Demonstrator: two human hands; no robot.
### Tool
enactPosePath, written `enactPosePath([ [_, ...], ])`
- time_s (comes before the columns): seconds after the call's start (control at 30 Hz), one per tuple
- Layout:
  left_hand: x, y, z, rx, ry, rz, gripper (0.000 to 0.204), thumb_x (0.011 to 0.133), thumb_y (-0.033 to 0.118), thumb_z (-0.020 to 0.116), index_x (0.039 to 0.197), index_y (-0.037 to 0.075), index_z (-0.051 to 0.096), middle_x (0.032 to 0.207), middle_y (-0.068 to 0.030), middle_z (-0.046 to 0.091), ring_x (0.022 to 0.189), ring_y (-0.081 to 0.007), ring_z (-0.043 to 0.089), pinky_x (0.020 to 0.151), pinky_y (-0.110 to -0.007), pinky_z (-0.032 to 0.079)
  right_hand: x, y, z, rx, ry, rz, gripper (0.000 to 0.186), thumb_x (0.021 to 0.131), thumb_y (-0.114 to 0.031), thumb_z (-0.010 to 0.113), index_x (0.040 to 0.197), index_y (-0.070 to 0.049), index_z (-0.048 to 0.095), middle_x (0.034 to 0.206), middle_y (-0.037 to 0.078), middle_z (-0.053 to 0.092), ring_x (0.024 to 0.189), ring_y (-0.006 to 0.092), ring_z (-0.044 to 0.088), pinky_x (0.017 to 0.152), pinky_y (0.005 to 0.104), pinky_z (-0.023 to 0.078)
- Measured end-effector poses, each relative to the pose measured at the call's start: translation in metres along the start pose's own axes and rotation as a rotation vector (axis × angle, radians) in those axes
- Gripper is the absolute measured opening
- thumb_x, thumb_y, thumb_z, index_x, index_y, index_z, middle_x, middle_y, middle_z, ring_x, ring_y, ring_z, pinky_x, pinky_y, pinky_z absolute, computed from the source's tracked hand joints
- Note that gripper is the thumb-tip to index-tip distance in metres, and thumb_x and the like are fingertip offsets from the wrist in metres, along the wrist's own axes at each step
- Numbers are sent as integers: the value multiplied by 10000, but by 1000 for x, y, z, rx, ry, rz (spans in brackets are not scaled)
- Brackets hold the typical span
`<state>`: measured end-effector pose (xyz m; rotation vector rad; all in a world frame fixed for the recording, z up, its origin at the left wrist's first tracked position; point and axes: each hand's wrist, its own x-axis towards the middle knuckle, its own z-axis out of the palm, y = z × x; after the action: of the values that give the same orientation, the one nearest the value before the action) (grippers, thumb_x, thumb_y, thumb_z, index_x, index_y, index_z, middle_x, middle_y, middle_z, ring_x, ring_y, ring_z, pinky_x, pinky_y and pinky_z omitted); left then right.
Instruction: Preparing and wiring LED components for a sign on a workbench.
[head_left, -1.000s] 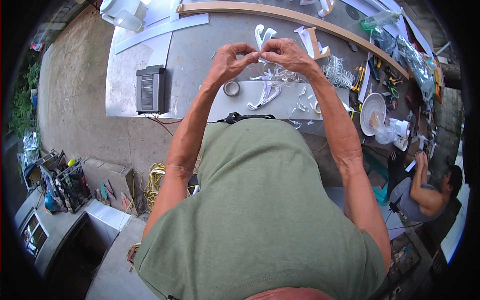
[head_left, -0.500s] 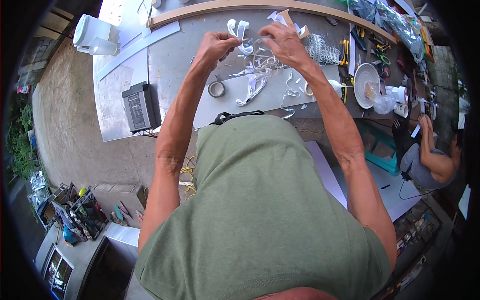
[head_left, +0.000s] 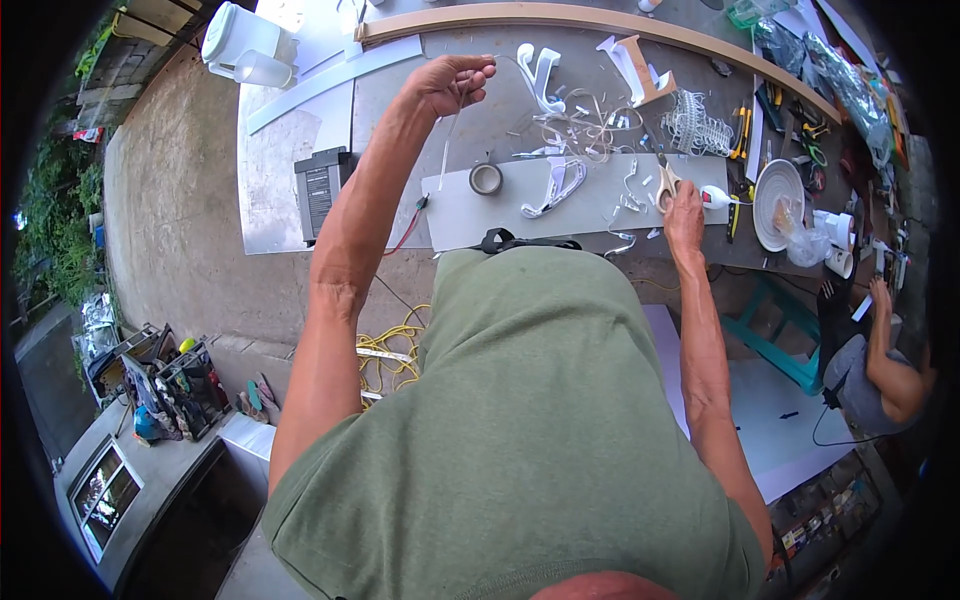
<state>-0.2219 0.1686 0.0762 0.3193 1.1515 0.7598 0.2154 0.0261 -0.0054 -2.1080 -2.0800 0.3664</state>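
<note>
Moved since the earlier frame: right hand (head_left: pixel 685 212), now resting at two o'clock from view centre, its fingers touching beige-handled metal scissors (head_left: pixel 664 171); firmness of grip cannot be told. Left hand (head_left: pixel 448 86), twelve o'clock: pinching narrowly a thin, translucent, flexible strand (head_left: pixel 445 158), its tail hanging toward six. Loose clear-and-white plastic strip tangle (head_left: pixel 597 125), one o'clock: lying near the blades. Risks: strand slipping, from so slight a fingertip pinch; blades snagging, from strips lying close.
</note>
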Motion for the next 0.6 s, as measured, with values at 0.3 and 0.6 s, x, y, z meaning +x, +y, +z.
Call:
enactPosePath([
  [0.3,-3,-4,13,131,-33,42,109,920,129,694,983,40,682,761,-3,710,536,-2,579,460,-178,406,7,-9,-11,-114,-207,94,287,819,-182,623,995,43,642,1034,253,632,970,445,636,849,543,507],
  [0.6,-19,-13,28,319,-103,151,132,884,150,741,926,25,728,735,-29,689,562,-38,568,467,-200,386,6,-32,-34,-225,-192,84,185,838,-123,633,961,10,672,976,223,663,927,417,669,815,493,533],
])
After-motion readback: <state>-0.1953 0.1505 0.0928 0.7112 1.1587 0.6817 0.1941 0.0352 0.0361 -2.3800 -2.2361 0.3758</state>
